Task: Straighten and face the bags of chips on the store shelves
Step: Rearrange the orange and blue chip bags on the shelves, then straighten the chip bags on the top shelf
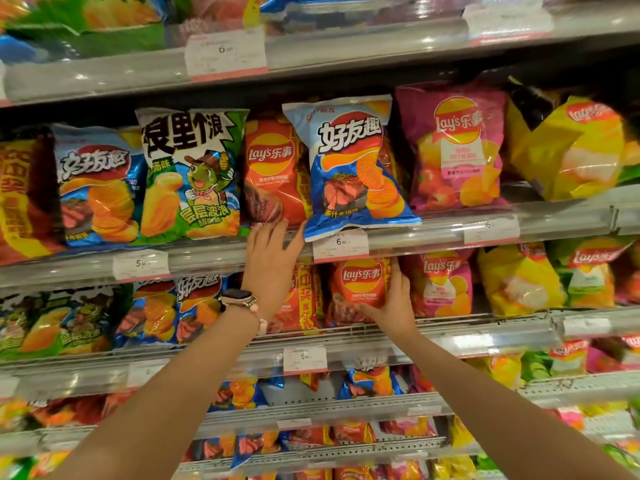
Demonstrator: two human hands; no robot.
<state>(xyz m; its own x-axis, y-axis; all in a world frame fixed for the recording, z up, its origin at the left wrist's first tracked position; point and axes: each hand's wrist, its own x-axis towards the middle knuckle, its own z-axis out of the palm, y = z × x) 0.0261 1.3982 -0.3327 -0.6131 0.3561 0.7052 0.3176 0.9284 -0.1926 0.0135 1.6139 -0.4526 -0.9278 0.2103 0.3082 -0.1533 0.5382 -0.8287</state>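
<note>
Shelves of chip bags, several tiers, price tags along the rails. Left hand reaches up to the middle tier, fingers straight and spread, fingertips touching the bottom edge of a red Lay's bag; smartwatch on that wrist. Just right of it a blue ridged-chip bag stands tilted, overlapping the red bag, bottom edge hanging over the shelf rail above a price tag. Right hand is on the tier below, fingers and thumb curled around the right side and lower part of a second red Lay's bag, gripping it, bag upright and facing out. Pink Lay's bag and yellow bag further right on the middle tier, green cartoon bag to the left.
</note>
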